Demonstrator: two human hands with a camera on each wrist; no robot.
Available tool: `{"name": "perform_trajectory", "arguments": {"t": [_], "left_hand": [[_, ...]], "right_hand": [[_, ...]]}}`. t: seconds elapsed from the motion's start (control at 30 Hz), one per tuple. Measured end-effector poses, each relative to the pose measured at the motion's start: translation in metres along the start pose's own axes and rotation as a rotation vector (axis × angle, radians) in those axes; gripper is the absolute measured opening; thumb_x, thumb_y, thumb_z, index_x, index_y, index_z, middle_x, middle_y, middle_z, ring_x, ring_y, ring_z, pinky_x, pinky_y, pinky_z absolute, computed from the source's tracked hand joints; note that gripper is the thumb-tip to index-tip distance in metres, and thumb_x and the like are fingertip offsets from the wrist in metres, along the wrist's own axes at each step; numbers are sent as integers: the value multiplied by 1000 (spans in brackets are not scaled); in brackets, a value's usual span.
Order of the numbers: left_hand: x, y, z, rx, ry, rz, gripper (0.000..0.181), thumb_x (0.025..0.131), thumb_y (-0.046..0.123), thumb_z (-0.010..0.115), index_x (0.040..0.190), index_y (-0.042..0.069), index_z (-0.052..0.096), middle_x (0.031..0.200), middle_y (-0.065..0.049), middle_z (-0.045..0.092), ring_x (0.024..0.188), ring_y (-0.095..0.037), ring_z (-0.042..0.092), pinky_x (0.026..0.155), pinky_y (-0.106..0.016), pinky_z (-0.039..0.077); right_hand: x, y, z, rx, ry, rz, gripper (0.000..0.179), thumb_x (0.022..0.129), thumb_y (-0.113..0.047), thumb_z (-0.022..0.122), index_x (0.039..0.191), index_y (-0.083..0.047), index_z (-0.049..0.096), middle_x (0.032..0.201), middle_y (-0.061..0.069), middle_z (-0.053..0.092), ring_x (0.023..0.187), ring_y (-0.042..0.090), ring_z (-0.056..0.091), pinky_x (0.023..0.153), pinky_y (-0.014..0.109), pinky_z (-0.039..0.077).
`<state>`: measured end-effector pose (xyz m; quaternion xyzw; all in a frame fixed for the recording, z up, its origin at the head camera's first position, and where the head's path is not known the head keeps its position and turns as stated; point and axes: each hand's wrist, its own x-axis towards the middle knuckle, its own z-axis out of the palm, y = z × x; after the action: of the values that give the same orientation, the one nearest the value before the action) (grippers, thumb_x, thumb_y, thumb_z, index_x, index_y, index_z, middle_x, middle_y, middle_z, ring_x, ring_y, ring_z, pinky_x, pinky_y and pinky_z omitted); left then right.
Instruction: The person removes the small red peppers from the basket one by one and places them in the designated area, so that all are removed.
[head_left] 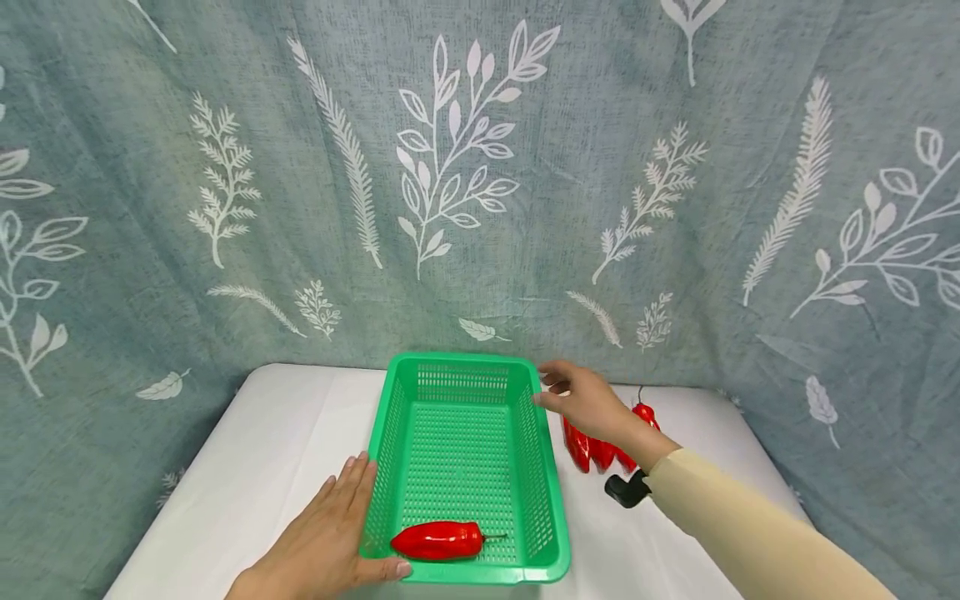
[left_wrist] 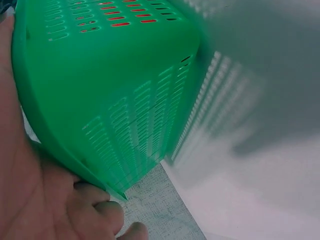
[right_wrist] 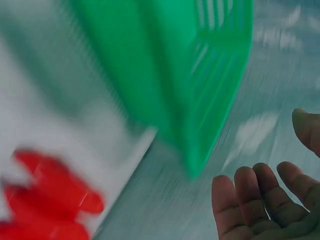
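Observation:
A green plastic basket [head_left: 465, 573] with slotted walls stands on the white-covered table. Inside it, along the front end, lies one glossy red chili pepper [head_left: 441, 541], its stem toward the right. My left hand [head_left: 326, 529] rests on the basket's front left corner, fingers extended along the left rim and thumb on the front rim. At the far right corner my right hand [head_left: 587, 407] hovers beside the rim, fingers loosely bent and holding nothing. Several red peppers [head_left: 576, 446] lie on the table beneath the right hand and forearm, which partly hide them.
A grey-green curtain [head_left: 480, 208] with white leaf prints hangs behind the table and down both sides. White cloth [head_left: 300, 425] covers the tabletop. Near the right wrist, below the peppers, shows a small black object [head_left: 624, 490].

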<state>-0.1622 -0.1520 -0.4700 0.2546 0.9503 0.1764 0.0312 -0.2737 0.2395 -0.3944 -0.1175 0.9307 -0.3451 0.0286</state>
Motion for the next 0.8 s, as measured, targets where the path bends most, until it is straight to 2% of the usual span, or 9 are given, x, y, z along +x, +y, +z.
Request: {"name": "perform_trajectory", "arguments": {"t": [0.2, 0.33, 0.53, 0.7, 0.8], "left_hand": [[-2, 0, -1, -25, -12, -6, 133, 80, 89, 62, 161, -12, 28, 171, -28, 24, 158, -47, 26, 123, -65, 31], [-1, 1, 0, -32, -16, -15, 132, 80, 89, 62, 162, -10, 28, 172, -25, 24, 159, -44, 25, 124, -63, 31], [1, 1, 3, -6, -1, 6, 132, 82, 91, 57, 162, -9, 28, 172, -24, 26, 160, -43, 25, 124, -62, 31], [1, 1, 2, 13, -4, 4, 132, 82, 92, 53, 162, -9, 27, 172, -24, 25, 160, -42, 24, 124, -61, 31], [-1, 0, -1, 18, -5, -6, 132, 82, 92, 54, 162, -9, 27, 172, -24, 25, 160, -42, 24, 124, -61, 32]], "right_hand": [[3, -48, 51, -34, -130, -159, 50, 97, -24, 77, 142, -8, 61, 126, 9, 71, 115, 28, 68, 96, 43, 57], [5, -66, 84, -103, -250, -260, 52, 94, -25, 80, 141, -12, 62, 124, 6, 72, 115, 25, 68, 95, 41, 57], [3, -65, 120, -208, -456, -315, 62, 91, -29, 85, 147, -23, 59, 132, 1, 70, 121, 19, 66, 97, 32, 56], [1, -60, 131, -163, -569, -328, 70, 89, -26, 87, 151, -32, 55, 141, -1, 64, 127, 20, 62, 97, 29, 56], [4, -60, 136, -136, -624, -335, 73, 88, -25, 88, 152, -33, 53, 142, -1, 61, 124, 20, 62, 95, 27, 56]]}}
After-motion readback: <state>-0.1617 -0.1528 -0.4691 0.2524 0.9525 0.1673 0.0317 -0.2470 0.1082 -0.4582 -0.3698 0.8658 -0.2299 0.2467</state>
